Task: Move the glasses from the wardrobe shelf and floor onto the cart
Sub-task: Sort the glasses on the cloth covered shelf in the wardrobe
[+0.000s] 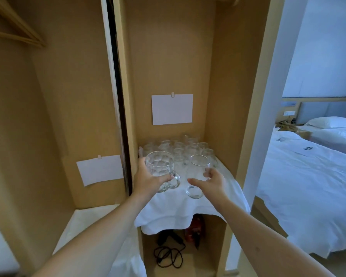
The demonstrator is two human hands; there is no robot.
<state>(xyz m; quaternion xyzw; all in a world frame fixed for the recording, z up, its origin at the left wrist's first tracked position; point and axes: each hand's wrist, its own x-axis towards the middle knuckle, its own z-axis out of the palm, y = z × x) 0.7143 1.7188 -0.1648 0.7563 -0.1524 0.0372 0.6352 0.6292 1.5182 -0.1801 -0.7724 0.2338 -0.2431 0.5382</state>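
The left hand (148, 179) grips a handled glass mug (161, 171), fingers curled round its body, held just above the white cloth (188, 208) covering the wardrobe shelf. The right hand (210, 182) has thumb and fingers round a plain tumbler (198, 174); whether its base touches the cloth is hard to tell. More glasses (180, 148) cluster behind, near the back wall. A black cable (168, 254) lies on the floor below

- glasses (180, 150), mid frame: clear glass, glossy, smooth
- mug (161, 170): clear dimpled glass w/ handle
- shelf cloth (180, 208): white fabric, matt, creased
- wardrobe (174, 56): tan wood-look panels, matt
- paper sheets (172, 109): white, matt
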